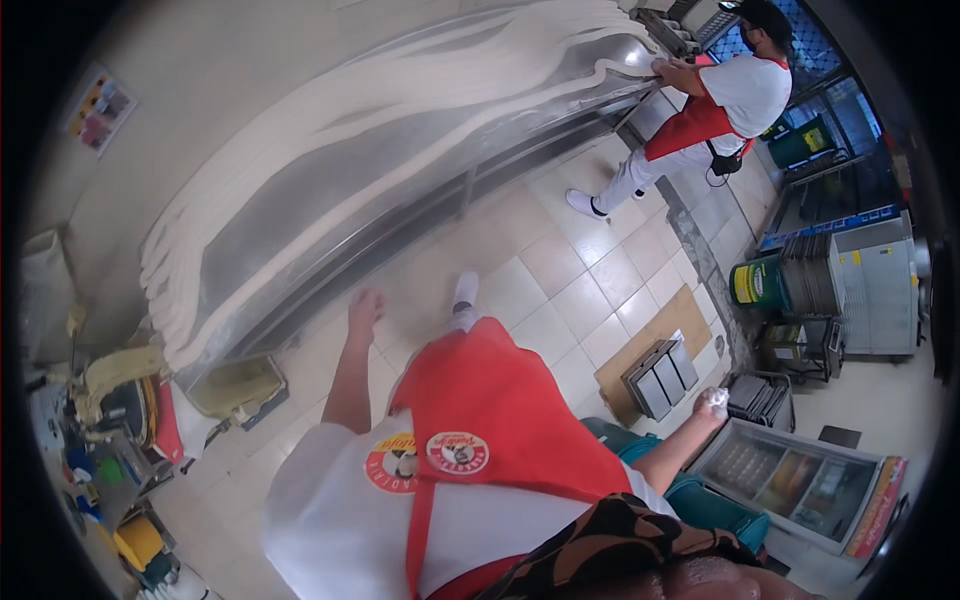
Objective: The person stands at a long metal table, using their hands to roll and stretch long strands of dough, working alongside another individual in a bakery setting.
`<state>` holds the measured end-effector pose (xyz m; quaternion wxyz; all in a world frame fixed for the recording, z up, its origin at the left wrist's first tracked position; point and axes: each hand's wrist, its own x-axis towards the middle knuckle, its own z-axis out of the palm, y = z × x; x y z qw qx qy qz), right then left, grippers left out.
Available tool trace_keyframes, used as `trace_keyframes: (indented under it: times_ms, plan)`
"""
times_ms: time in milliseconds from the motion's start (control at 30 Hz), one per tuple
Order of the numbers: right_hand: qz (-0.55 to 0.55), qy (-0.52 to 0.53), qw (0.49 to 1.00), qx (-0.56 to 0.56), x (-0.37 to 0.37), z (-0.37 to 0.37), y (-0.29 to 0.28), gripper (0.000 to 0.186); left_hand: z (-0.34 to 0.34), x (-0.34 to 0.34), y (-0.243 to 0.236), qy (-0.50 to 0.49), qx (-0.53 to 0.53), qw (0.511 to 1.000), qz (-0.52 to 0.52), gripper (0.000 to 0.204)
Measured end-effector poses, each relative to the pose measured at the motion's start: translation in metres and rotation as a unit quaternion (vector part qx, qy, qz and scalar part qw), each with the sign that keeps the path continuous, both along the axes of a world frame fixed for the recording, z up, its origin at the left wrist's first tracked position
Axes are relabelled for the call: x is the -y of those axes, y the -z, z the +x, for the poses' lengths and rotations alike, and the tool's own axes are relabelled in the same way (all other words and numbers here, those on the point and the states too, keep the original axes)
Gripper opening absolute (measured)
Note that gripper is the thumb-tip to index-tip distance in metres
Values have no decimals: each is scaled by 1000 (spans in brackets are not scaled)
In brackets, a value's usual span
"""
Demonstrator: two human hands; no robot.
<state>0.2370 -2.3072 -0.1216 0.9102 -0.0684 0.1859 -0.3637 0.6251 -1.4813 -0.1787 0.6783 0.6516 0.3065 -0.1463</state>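
Observation:
My left hand [367,310] hangs over the tiled floor, near the front edge of a long metal table [300,210]; motion blurs its fingers, and I see nothing in it. My right hand [712,404] is stretched out to the right, fingers curled closed and whitened as if with flour or dough; what they hold, if anything, cannot be made out. Long pale dough strands [390,105] run bundled along the back of the table. One separate dough strand [420,155] lies nearer its front edge. At the far end, a co-worker's hands [662,68] are at the dough.
The co-worker [740,95] stands by the table in a red apron. A glass-topped chest freezer [735,440] and green bins [710,505] are on my right. Metal pans [660,380] lie on cardboard [615,385]. A cluttered bench [110,470] stands at the left.

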Motion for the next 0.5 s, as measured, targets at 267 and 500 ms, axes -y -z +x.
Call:
trace_keyframes:
  times_ms: [267, 500]
  plan:
    - [-36, 17, 997, -63, 60, 159, 3, 23, 362, 260, -15, -6, 192, 954, -229, 26]
    - [1, -234, 971, 42, 102, 496, -34, 30, 545, 401, 27, -204, 46, 911, -357, 35]
